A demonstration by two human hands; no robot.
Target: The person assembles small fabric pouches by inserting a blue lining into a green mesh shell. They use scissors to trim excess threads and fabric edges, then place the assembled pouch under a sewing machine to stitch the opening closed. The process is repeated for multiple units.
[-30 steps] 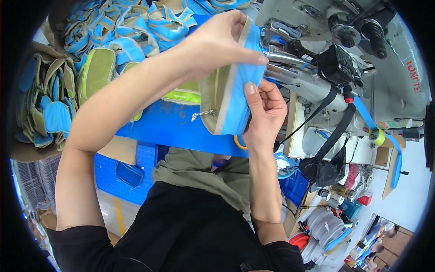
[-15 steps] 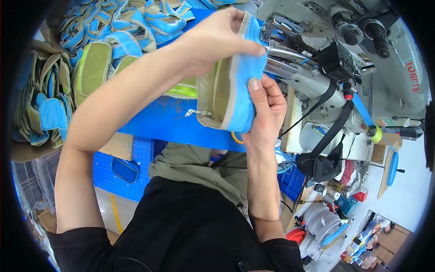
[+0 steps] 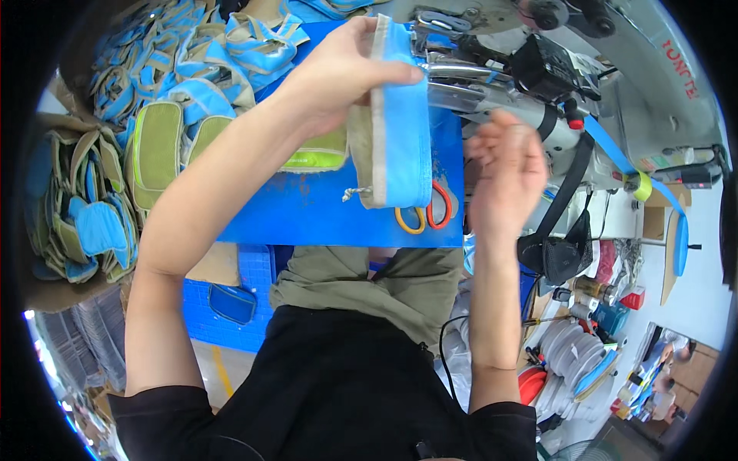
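Observation:
My left hand (image 3: 338, 73) grips the upper end of a blue and beige fabric pouch (image 3: 406, 146), thumb on its blue side. The pouch hangs beside the sewing machine's metal arm (image 3: 461, 73), its top edge at the machine's working end. Whether a needle or foot presses on it cannot be seen. A twisted cord end (image 3: 356, 194) sticks out at its lower corner. My right hand (image 3: 509, 173) is off the pouch, to its right and just below the machine arm. Its fingers are loosely bent and a little blurred, with nothing visible in them.
Scissors with orange and yellow handles (image 3: 438, 206) lie on the blue table (image 3: 300, 211) below the pouch. Blue-and-beige sewn pieces (image 3: 207, 46) are heaped at the far left. A box of pouches (image 3: 84, 215) stands left. Blue tape (image 3: 611, 146) runs through a yellow guide at right.
My right hand has let go of the pouch and moved right. The left hand still holds the pouch, which now hangs more upright. The scissors have come into fuller view.

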